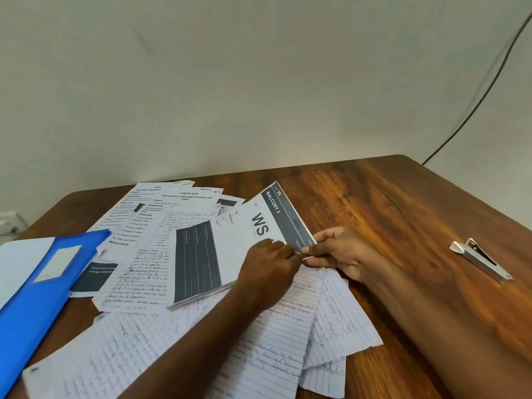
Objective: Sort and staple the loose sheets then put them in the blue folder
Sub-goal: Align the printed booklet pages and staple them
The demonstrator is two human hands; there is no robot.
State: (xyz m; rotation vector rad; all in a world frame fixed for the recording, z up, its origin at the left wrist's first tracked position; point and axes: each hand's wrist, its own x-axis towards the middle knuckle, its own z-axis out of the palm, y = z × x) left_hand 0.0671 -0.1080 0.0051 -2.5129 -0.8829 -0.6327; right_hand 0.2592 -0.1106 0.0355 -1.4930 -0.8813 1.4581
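Two hands meet at the near right corner of a printed bundle (230, 254), which serves as the reference point below. The left hand (270, 266) lies over that corner with fingers curled onto the paper edge; the right hand (339, 254) pinches the same corner between thumb and fingers, lifting the top sheet marked "BALCONY 2". Whether a staple already sits there cannot be told.

Progress, by judgement: early. One printed set appears gathered and squared. Loose sheets (259, 347) of handwritten lined paper lie unsorted beneath and in front of the bundle, with further typed pages fanned behind it. The stapler (482, 260) rests well to the right of the bundle, untouched by either hand. The blue folder (43, 289) lies to the left of the bundle, partly open, a pale sheet showing at its left edge; none of the sorted set is in it yet. Sorting, stapling and filing remain.

Surface: a dark wooden table (388, 203). Behind the bundle, a plain pale wall; a dark cable (489, 90) runs down it on the right.
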